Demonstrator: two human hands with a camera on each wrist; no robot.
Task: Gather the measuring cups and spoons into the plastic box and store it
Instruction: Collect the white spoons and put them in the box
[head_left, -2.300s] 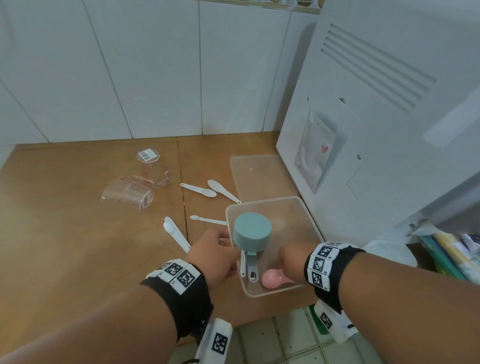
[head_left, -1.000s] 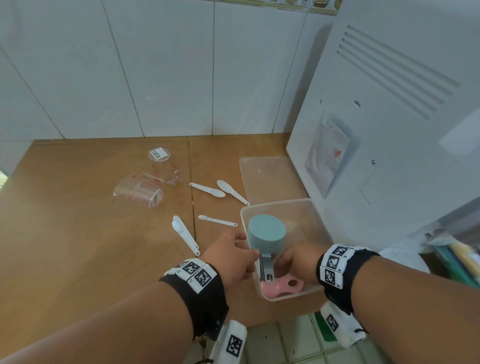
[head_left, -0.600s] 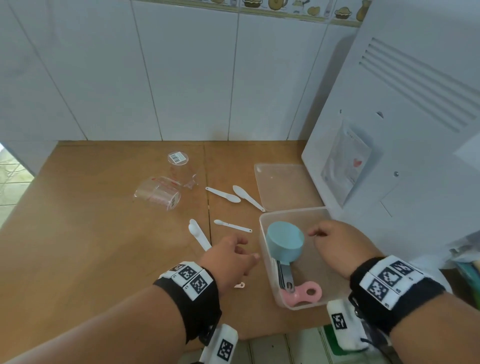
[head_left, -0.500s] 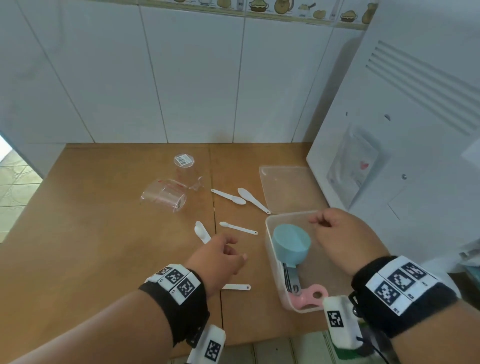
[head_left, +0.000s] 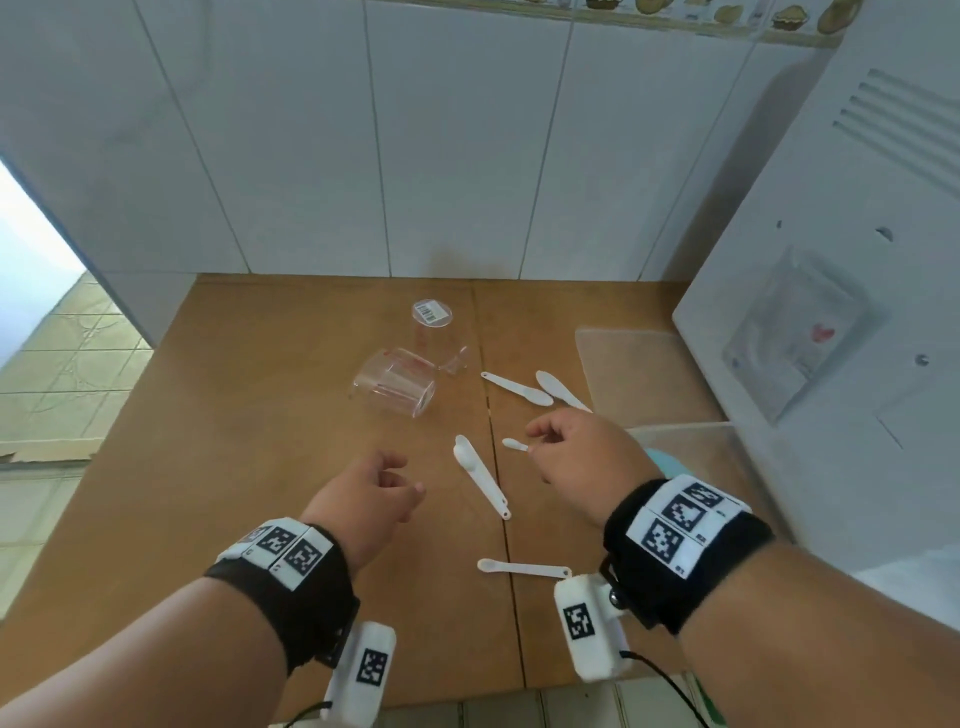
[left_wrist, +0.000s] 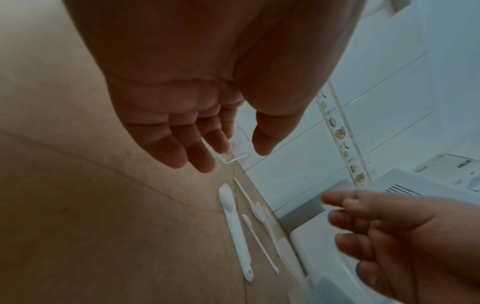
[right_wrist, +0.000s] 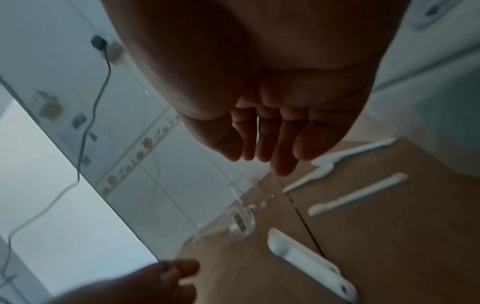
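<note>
Between both hands lies a spoon (head_left: 480, 476); left hand (head_left: 369, 496) and right hand (head_left: 582, 457) hover slack and empty, poised for grabbing

Plastic box (head_left: 691, 441) mostly hidden behind right hand (head_left: 587, 462); contents barely visible. Right wrist view motion-blurred; clear cups (right_wrist: 241, 222) indistinct.

The left hand (left_wrist: 197, 115) hangs above the brown desk (left_wrist: 91, 226), fingers loosely curled and holding nothing. White spoons (left_wrist: 235, 230) lie beneath it. The right hand (left_wrist: 405, 238) reaches in, fingers bent.
</note>
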